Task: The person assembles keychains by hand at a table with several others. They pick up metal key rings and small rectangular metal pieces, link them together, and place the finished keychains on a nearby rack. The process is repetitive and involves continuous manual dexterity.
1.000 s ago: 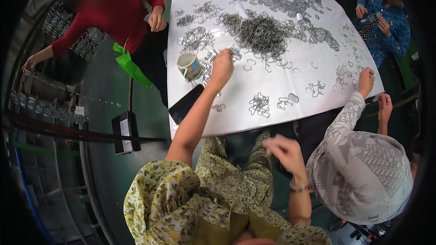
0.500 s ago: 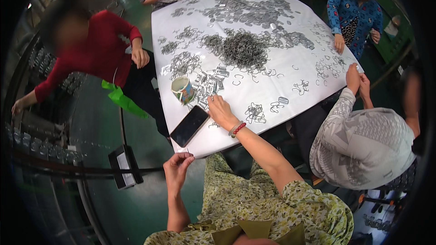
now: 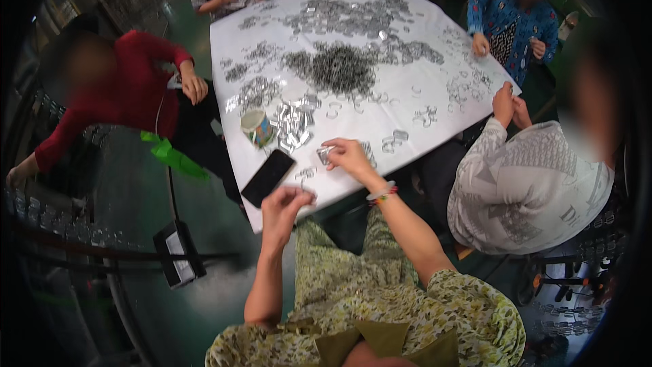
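My right hand [image 3: 348, 156] rests on the near part of the white-covered table [image 3: 435, 156], with its fingers pinched on a small shiny metal piece [image 3: 324, 155]. My left hand [image 3: 285, 207] hovers at the table's near edge with its fingers bunched together. I cannot tell whether anything is in them. A few loose metal pieces [image 3: 305, 174] lie between my two hands. A black phone [image 3: 267, 177] lies flat just left of them. Beyond it stand a patterned cup [image 3: 257, 127] and a heap of shiny metal pieces [image 3: 293, 126].
A dark mound of metal rings [image 3: 338, 68] fills the table's middle, with smaller clusters scattered around it. Other people sit around the table: one in red [image 3: 129, 95] at the left, one in a white patterned shirt [image 3: 523, 183] at the right, and one in blue [image 3: 509, 13] farther back. A black box [image 3: 178, 258] stands on the green floor.
My left hand has come back from near the cup to the table's edge. My right hand has gone out onto the table and closed on a small metal piece.
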A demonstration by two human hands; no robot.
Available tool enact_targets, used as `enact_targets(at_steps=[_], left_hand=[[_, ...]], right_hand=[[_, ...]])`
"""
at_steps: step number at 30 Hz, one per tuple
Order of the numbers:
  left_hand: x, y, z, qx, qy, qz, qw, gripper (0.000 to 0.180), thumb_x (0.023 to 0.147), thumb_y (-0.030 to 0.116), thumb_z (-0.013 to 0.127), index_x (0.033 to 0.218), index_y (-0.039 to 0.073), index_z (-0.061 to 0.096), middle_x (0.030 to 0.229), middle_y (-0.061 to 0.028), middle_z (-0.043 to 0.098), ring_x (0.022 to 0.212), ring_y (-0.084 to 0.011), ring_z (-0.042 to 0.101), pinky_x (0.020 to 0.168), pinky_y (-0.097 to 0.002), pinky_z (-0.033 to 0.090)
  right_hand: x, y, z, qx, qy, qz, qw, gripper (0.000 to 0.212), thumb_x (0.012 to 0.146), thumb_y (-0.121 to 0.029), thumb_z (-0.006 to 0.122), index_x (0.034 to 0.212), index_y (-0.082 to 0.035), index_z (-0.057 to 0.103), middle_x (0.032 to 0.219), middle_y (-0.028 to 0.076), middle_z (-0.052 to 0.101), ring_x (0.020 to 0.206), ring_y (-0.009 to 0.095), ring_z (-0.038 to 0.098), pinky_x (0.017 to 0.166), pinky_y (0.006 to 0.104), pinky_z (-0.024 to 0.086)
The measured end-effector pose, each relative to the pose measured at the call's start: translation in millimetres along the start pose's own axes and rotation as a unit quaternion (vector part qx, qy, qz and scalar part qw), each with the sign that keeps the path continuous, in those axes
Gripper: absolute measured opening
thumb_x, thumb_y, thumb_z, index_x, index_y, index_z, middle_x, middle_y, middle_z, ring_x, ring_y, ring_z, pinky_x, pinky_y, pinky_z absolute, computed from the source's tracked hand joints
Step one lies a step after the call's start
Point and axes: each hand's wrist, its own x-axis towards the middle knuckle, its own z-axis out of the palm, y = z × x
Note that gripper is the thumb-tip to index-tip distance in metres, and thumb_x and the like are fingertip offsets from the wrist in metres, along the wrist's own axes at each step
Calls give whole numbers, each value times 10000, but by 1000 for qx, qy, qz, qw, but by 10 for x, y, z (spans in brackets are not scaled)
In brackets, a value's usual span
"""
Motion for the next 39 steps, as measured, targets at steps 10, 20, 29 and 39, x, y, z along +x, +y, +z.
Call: enact_targets(at_steps=[10, 20, 29, 39], left_hand=[[253, -72, 688, 67, -32, 153, 985, 109, 752, 73, 729, 827, 12, 680, 1032, -77, 589, 919, -162, 580, 792, -293, 474], [59, -153, 720, 36, -42, 147, 988, 106, 805, 89, 693, 860, 11, 646, 988, -82, 619, 884, -140, 585, 799, -282, 475], [-339, -353, 559, -31, -135, -18, 990, 108, 862, 100, 639, 909, 8, 607, 898, -58, 659, 899, -118, 604, 801, -282, 485], [-243, -378, 515, 38, -168, 121, 978, 144, 790, 69, 701, 893, 11, 620, 980, -98, 656, 932, -175, 627, 789, -296, 500]], right_hand=[[-1046, -614, -241, 191, 97, -22, 977, 272, 864, 32, 554, 1131, 79, 564, 902, 115, 661, 773, 140, 655, 674, 243, 554], [-1318, -512, -123, 92, 72, -39, 992, 249, 853, 26, 583, 1099, 53, 612, 875, 95, 663, 716, 117, 647, 630, 220, 509], [-1491, -219, -456, 134, -16, 8, 991, 279, 913, -58, 559, 1174, 38, 587, 861, 106, 656, 709, 111, 608, 638, 232, 505], [-799, -173, -342, 47, 23, 44, 998, 289, 930, -83, 527, 1184, 48, 571, 856, 95, 656, 703, 109, 598, 613, 234, 500]])
